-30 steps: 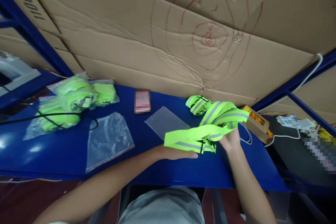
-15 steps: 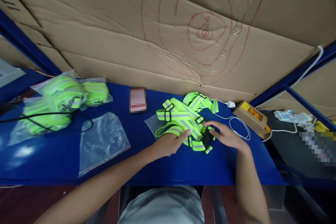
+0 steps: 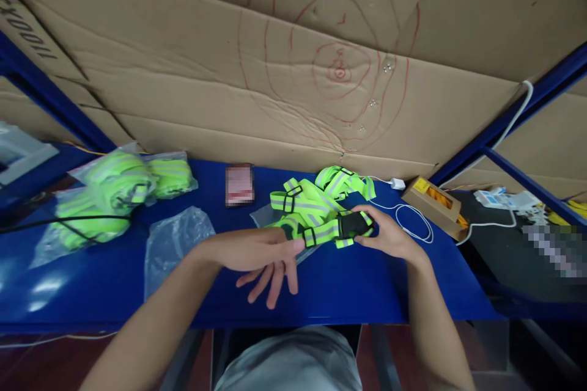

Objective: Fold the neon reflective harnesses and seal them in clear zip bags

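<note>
Reflective harness (image 3: 314,208), yellow-green: lay bunched mid-desk (image 3: 330,299) | bagged bundles (image 3: 120,180): sat far left | clear bag (image 3: 174,241): lay nearby | left hand (image 3: 261,256): grip wide, fingers spread, thumb at harness strap | right hand (image 3: 387,235): grip pinched harness's black section | cardboard box (image 3: 419,201): stood rightward

Workshop: blue bench (image 3: 339,293), cardboard wall (image 3: 183,30)
</note>
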